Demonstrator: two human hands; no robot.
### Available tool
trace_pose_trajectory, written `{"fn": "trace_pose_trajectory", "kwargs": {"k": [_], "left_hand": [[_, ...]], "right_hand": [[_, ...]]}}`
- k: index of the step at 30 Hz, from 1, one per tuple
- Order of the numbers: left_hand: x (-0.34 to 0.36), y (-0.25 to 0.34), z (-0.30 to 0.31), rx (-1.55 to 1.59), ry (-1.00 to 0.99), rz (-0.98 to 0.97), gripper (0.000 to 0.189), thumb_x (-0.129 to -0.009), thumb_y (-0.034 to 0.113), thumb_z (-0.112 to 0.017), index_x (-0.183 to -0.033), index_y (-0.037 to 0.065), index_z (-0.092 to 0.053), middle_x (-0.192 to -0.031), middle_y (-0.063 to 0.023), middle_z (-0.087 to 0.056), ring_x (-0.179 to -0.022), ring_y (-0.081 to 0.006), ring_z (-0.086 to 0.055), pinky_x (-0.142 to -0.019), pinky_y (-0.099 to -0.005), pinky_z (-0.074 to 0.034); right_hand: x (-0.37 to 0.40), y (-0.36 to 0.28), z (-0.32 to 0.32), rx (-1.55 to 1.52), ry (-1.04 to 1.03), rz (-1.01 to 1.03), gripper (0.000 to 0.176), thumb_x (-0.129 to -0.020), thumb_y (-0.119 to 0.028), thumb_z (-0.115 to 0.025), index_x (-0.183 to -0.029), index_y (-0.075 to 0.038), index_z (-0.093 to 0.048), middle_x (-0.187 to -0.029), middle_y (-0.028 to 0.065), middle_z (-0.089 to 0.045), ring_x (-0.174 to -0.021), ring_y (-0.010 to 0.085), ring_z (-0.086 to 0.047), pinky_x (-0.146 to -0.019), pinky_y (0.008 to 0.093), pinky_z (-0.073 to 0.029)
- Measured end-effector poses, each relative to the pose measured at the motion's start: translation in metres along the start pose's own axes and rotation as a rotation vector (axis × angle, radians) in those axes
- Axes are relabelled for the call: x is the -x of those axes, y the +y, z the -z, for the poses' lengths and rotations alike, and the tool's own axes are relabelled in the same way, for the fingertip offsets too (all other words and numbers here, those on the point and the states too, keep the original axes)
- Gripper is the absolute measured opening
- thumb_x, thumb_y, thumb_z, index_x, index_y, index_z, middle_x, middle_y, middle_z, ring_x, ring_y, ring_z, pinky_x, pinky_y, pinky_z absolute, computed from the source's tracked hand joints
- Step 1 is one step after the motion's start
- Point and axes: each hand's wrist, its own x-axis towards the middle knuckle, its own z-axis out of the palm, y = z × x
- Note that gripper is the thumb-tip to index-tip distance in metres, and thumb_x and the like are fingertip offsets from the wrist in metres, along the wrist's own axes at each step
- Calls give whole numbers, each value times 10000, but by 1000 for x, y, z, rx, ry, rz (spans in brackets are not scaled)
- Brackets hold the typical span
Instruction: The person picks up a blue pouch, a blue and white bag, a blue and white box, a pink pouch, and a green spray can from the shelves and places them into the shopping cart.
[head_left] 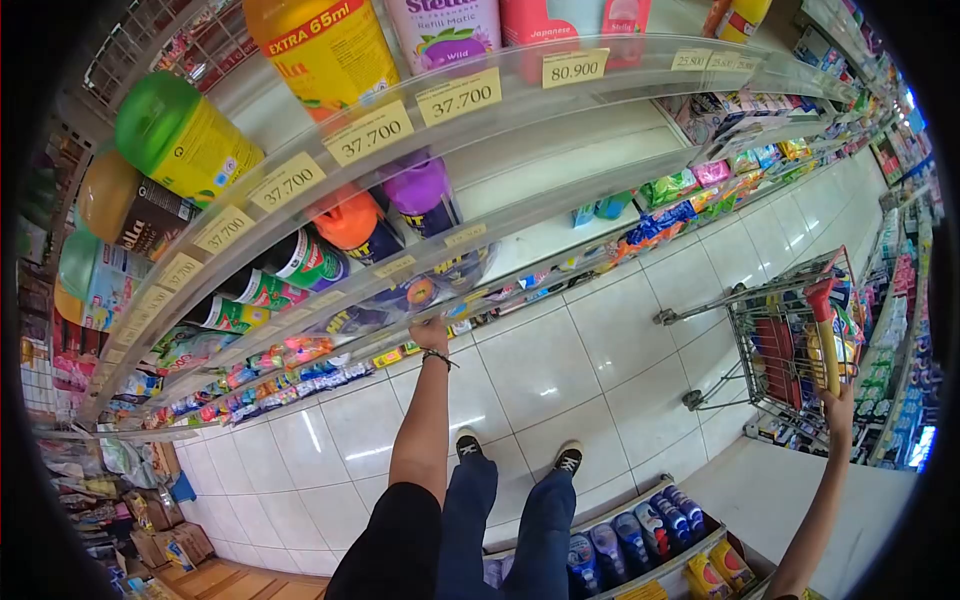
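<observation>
Indoors, a cart handle point(828, 350) is clasped by the right hand point(838, 408); the left hand point(430, 332), at a shelf point(535, 243), is half-hidden, its grip unclear.

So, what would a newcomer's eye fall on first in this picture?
Probably the big yellow container marked EXTRA 65ml, top left of centre, above the large price tags. Next, the shopping cart at right, with the right hand on its handle. The left hand is near the centre, by the shelves.
</observation>
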Motion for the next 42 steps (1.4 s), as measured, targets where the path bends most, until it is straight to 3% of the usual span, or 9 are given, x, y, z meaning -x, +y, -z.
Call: {"fn": "trace_pose_trajectory", "kwargs": {"k": [1, 3, 7, 11, 15, 27, 35, 39, 42], "left_hand": [[7, 5, 1, 2, -1, 3, 110, -913, 94, -736, -972, 100, -643, -882, -31, -673, -654, -142, -605, -532, -332, -500], [25, 40, 3, 347, -25, 439, 89, -908, 76, -724, -881, 86, -640, -776, -33, -631, -649, -146, -580, -554, -349, -501], [63, 73, -7, 772, 173, 586, 64, -971, 120, -665, -1024, 117, -630, -861, -24, -638, -676, -169, -588, -592, -340, -521], [92, 102, 8, 841, 170, 679, 150, -1024, 208, -610, -1154, 134, -599, -1097, -34, -655, -944, -189, -622, -814, -341, -545], [102, 93, 22, 846, 91, 687, 251, -1075, 290, -498, -1240, 116, -572, -1223, -42, -609, -1054, -222, -596, -1023, -395, -499], [211, 128, 108, 548, -220, 555, 145, -1037, 193, -612, -1065, 51, -603, -1079, -79, -677, -995, -191, -679, -1050, -434, -526], [288, 295, 163, 459, -565, 531, 153, -1046, 165, -596, -962, 40, -565, -1062, -123, -686, -1082, -240, -685, -1068, -468, -516], [314, 398, 161, 429, -771, 441, 171, -1057, 171, -566, -921, 76, -526, -1041, -129, -701, -1077, -264, -692, -1075, -492, -504], [328, 472, 162, 312, -921, 293, 205, -1064, 197, -552, -910, 69, -509, -1221, -275, -686, -1129, -268, -684, -1027, -453, -534]], "right_hand": [[2, -3, 0, 4, 2, 0, 106, -802, -138, -648, -774, -36, -655, -558, -36, -486, -435, 83, -423, -428, 282, -313], [2, -11, 1, 20, -8, -103, 179, -746, -170, -645, -741, 8, -620, -611, -6, -540, -560, 114, -485, -526, 329, -361], [9, -40, 4, 57, -42, -158, 200, -769, -201, -664, -755, -3, -637, -611, -1, -537, -566, 111, -488, -533, 330, -364], [2, -23, 4, 6, -77, -142, 190, -775, -169, -678, -750, 14, -631, -629, -2, -539, -582, 105, -474, -546, 329, -367], [9, -41, 3, 18, -42, -72, 187, -768, -144, -696, -744, 25, -620, -642, 0, -543, -592, 118, -473, -549, 347, -365], [12, -47, 3, 63, -90, -93, 79, -675, -54, -626, -741, -22, -600, -630, -3, -520, -558, 127, -452, -542, 331, -369], [51, -112, 7, 32, -111, -28, 236, -674, -116, -641, -849, 41, -645, -646, 122, -598, -610, 238, -585, -565, 410, -451], [48, -33, -31, 137, -71, 72, 337, -696, -227, -721, -903, 37, -695, -793, 260, -693, -725, 386, -676, -687, 484, -528], [88, -86, -14, 199, -209, -25, 378, -683, -273, -737, -837, 71, -707, -767, 287, -681, -731, 411, -700, -723, 482, -561]]}}
